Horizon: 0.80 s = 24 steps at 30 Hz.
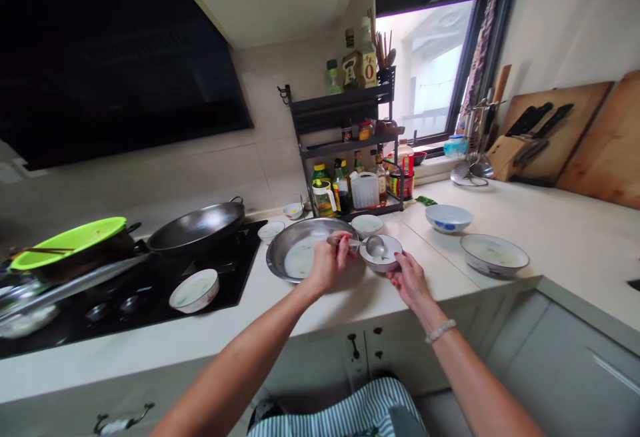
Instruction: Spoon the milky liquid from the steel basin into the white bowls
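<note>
My left hand [330, 262] is closed round the handle of a metal ladle [376, 247], whose head is tilted over a small white bowl [383, 265]. That bowl is gripped at its right rim by my right hand [409, 278], and some pale liquid shows in it. Beneath my left forearm and hand lies a wide steel basin [279, 265] of milky liquid with green bits; part of it is hidden. Just behind the held bowl stands another small bowl [367, 225] with similar liquid.
Filled bowls stand on the stove [194, 290], at the basin's left [271, 231] and on the right counter [494, 253], near a blue-patterned bowl [449, 217]. A wok [197, 227] and a green colander [70, 243] are leftward. Behind are a condiment rack [345, 150] and knife block [510, 155].
</note>
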### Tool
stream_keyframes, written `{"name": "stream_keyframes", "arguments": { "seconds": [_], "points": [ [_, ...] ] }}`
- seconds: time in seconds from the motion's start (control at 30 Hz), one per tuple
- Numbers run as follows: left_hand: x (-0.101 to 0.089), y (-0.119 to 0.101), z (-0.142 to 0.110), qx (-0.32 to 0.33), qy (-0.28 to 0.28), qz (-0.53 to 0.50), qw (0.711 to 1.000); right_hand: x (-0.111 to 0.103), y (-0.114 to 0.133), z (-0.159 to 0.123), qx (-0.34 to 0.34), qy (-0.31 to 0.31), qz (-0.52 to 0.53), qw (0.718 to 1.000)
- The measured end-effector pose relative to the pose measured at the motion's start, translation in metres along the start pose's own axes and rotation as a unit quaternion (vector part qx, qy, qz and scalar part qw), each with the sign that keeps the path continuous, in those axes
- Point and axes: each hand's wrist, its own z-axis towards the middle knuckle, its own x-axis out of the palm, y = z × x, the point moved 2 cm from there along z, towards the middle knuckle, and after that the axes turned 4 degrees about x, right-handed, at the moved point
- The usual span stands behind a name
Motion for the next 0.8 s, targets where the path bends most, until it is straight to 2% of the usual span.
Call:
{"name": "stream_keyframes", "arguments": {
  "seconds": [0.13,0.2,0.27,0.37,0.47,0.57,0.63,0.67,0.8],
  "points": [
    [-0.001,-0.004,-0.015,0.142,0.073,0.064,0.985,0.001,0.002,-0.002,0.001,0.005,0.007,1.000],
    [-0.001,-0.002,-0.021,0.169,0.083,0.061,0.980,0.001,0.003,-0.003,0.001,0.004,0.010,1.000],
    [-0.001,0.002,-0.023,0.135,0.052,0.028,0.989,0.001,0.003,-0.003,-0.001,0.004,0.011,1.000],
    [-0.007,0.013,-0.019,-0.009,-0.074,-0.061,0.995,0.001,0.003,-0.003,-0.004,0.003,0.011,1.000],
    [-0.025,0.025,-0.010,-0.151,-0.213,-0.121,0.958,0.001,0.004,-0.003,0.000,-0.001,0.010,1.000],
    [-0.055,0.037,-0.005,-0.221,-0.316,-0.144,0.911,0.000,0.004,-0.003,0.003,-0.004,0.007,1.000],
    [-0.076,0.044,-0.006,-0.221,-0.336,-0.133,0.906,0.000,0.004,-0.003,0.002,-0.007,0.007,1.000],
    [-0.085,0.048,-0.008,-0.215,-0.328,-0.110,0.913,0.000,0.004,-0.003,0.001,-0.008,0.006,1.000],
    [-0.105,0.057,-0.022,-0.186,-0.255,0.024,0.949,0.000,0.004,-0.003,-0.001,-0.006,0.005,1.000]
  ]
}}
